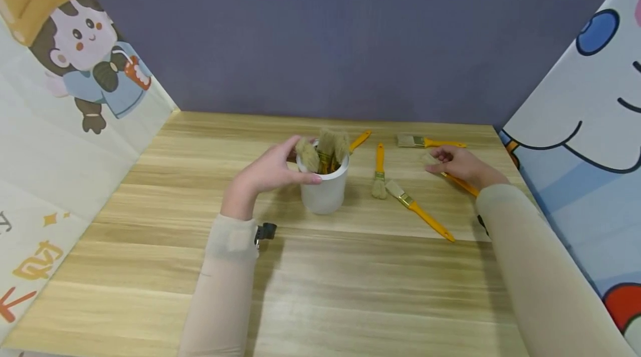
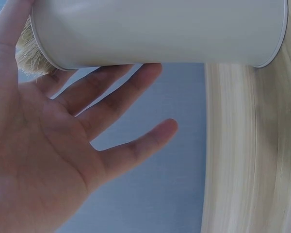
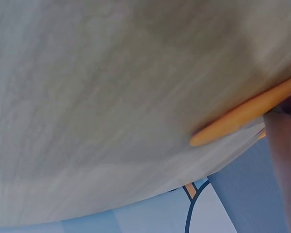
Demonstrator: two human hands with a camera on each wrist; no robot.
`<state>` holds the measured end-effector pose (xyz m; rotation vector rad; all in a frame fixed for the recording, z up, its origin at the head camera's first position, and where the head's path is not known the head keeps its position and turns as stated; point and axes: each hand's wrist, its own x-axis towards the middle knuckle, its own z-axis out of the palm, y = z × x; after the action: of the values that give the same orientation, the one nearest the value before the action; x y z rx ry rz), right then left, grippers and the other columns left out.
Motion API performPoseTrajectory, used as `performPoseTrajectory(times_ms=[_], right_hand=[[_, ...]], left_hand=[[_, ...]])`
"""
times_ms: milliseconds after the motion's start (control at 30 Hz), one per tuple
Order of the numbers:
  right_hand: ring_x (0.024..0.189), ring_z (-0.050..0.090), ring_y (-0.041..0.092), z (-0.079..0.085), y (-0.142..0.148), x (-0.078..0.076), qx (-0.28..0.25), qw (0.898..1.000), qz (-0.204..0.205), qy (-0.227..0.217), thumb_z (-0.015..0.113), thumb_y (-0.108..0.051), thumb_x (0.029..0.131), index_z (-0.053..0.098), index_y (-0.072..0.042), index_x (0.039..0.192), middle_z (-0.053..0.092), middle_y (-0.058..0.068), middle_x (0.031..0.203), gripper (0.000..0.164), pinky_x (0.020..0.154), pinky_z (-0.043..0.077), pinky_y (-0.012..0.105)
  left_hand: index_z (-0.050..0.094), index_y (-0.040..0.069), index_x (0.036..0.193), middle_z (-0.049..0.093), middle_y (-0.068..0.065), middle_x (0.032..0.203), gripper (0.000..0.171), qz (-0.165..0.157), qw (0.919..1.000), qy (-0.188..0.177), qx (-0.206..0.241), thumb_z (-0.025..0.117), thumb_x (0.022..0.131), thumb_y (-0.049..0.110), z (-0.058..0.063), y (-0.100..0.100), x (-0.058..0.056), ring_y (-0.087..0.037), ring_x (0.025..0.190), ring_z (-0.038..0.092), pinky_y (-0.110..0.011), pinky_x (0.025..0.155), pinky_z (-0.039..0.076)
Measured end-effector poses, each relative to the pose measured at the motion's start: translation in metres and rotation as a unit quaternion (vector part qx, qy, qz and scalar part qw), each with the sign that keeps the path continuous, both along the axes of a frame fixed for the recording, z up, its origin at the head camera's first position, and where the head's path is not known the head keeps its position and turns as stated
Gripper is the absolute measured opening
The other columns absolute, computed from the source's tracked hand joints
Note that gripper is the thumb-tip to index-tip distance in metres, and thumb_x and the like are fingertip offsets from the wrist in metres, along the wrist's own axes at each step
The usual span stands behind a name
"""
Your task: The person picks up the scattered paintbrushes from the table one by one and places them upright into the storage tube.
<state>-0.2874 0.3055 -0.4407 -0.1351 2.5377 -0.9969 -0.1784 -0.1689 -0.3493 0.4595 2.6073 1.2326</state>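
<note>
A white cup stands upright on the table, holding several paintbrushes with their bristles up. My left hand grips it at the rim, thumb across the near side and fingers around the far side. In the left wrist view the fingers are spread along the cup's wall, the little finger apart from it. At the right, my right hand pinches a paintbrush near its pale bristles. Its orange handle runs back under the palm, close over the table.
Between cup and right hand lie an upright-pointing paintbrush and a slanted one. Another paintbrush lies near the back edge. An orange handle shows behind the cup. A grey back wall and printed side panels border the wooden table.
</note>
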Motion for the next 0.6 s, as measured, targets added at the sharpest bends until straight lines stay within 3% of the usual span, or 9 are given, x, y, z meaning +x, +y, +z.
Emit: performPoseTrajectory(times_ms=[300, 600], right_hand=[[0.108, 0.048, 0.031, 0.0056, 0.0046, -0.0092, 0.036, 0.999, 0.01, 0.022, 0.073, -0.042, 0.101, 0.057, -0.003, 0.133, 0.054, 0.013, 0.119, 0.054, 0.093, 0.043, 0.045], [0.109, 0.048, 0.029, 0.0058, 0.0014, -0.0057, 0.03, 0.999, -0.003, 0.021, 0.075, -0.041, 0.1, 0.058, -0.002, 0.137, 0.056, 0.011, 0.119, 0.056, 0.092, 0.044, 0.041]], left_hand=[[0.043, 0.031, 0.159, 0.061, 0.0, 0.15, 0.098, -0.001, 1.0, 0.004, -0.005, 0.093, 0.078, 0.054, 0.0012, -0.0001, 0.0005, -0.025, 0.141, 0.056, -0.056, 0.121, 0.044], [0.042, 0.03, 0.16, 0.06, -0.001, 0.15, 0.098, -0.003, 1.0, -0.002, -0.001, 0.092, 0.079, 0.054, -0.0011, -0.0004, 0.0006, -0.026, 0.141, 0.056, -0.058, 0.121, 0.044]])
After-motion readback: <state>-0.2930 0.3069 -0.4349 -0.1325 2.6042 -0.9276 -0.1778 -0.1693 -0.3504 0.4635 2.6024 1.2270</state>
